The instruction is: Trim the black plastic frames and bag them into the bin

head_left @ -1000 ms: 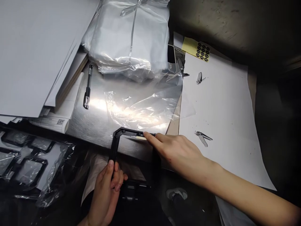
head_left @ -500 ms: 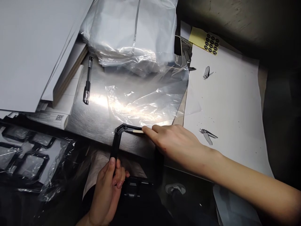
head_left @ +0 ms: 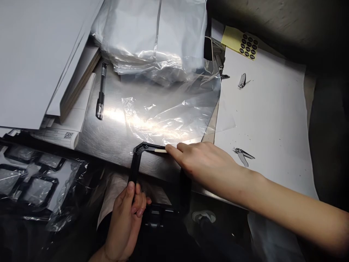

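At the near edge of the metal table [head_left: 109, 142], the left hand [head_left: 125, 222] clenches the black frame's [head_left: 134, 165] upright side. Right hand [head_left: 207, 165] pinches a pale stick [head_left: 160, 150] lying along the frame's top bar, pointing left toward its corner.

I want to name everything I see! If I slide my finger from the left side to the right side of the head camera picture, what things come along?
Black ballpoint pen → black plastic frame → small cream stick → right hand → small metal clipper.
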A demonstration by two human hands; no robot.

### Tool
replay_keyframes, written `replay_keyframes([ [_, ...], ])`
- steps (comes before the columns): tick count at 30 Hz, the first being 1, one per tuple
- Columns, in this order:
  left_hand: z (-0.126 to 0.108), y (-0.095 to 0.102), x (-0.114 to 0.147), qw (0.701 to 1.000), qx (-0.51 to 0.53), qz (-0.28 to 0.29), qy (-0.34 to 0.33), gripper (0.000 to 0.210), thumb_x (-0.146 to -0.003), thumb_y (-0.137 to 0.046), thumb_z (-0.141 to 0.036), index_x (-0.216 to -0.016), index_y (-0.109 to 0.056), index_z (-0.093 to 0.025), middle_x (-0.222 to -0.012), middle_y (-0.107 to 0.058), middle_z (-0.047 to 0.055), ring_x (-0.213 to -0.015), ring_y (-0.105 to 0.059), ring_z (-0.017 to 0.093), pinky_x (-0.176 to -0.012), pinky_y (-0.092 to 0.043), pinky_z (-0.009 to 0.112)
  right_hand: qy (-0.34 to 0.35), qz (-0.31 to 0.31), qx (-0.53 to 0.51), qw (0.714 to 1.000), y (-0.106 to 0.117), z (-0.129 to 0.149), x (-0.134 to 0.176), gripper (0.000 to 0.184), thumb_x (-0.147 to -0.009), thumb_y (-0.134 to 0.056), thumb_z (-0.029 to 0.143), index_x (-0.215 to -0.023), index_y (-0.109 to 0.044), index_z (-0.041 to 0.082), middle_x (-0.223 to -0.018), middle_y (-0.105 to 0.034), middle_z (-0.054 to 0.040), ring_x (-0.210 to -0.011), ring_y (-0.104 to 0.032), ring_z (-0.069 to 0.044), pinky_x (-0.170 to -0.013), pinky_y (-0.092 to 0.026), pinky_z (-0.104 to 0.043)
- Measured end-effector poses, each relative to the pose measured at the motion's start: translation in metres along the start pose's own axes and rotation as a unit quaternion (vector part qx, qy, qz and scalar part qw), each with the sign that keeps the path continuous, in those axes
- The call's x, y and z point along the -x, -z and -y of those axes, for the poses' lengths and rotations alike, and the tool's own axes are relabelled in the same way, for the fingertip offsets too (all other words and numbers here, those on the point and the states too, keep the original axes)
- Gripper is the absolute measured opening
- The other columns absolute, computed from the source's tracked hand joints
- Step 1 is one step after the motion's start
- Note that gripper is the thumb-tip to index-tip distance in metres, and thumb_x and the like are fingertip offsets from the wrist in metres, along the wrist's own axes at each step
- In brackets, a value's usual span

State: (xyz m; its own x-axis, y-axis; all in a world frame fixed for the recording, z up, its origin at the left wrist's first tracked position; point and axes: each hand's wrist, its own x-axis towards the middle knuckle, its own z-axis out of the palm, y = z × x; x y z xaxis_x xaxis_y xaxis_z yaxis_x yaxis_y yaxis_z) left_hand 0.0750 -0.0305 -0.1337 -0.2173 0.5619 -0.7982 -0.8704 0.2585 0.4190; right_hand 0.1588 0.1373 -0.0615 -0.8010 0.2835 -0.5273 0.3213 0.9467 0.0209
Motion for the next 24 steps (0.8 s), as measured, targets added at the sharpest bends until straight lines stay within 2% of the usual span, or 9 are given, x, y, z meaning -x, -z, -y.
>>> replay_keyframes([
  [15,-0.002,0.000,0.000,1.000,0.001,-0.002,0.003,0.031,-0.080,-0.041,-0.039,-0.064,-0.054,-0.016,-0.038,-0.030,-0.009,-0.040,-0.029,0.006,-0.060,-0.041,0.024,-0.007,-0.002,-0.007,1.000,-0.004,-0.003,0.001,0.038,-0.063,-0.041,-0.003,-0.096,-0.050,0.013,-0.060,-0.054,-0.0013,-0.042,-0.048,-0.014,-0.037,-0.013,-0.025],
  [19,-0.003,-0.002,0.000,1.000,0.000,-0.008,0.004,0.030,-0.079,-0.043,-0.039,-0.063,-0.054,-0.016,-0.037,-0.030,-0.009,-0.039,-0.028,0.005,-0.059,-0.042,0.024,-0.006,-0.023,0.016,1.000,-0.003,0.003,0.002,0.037,-0.061,-0.040,-0.004,-0.092,-0.051,0.013,-0.058,-0.053,-0.0014,-0.041,-0.046,-0.014,-0.036,-0.012,-0.025],
  [24,0.000,-0.006,0.001,1.000,0.000,-0.024,-0.019,0.032,-0.078,-0.045,-0.038,-0.056,-0.051,-0.016,-0.037,-0.030,-0.009,-0.038,-0.027,0.006,-0.055,-0.042,0.022,-0.042,-0.064,0.038,0.996,-0.004,0.020,0.006,0.029,-0.063,-0.038,-0.002,-0.084,-0.054,0.010,-0.050,-0.047,-0.0011,-0.035,-0.039,-0.011,-0.036,-0.010,-0.025],
])
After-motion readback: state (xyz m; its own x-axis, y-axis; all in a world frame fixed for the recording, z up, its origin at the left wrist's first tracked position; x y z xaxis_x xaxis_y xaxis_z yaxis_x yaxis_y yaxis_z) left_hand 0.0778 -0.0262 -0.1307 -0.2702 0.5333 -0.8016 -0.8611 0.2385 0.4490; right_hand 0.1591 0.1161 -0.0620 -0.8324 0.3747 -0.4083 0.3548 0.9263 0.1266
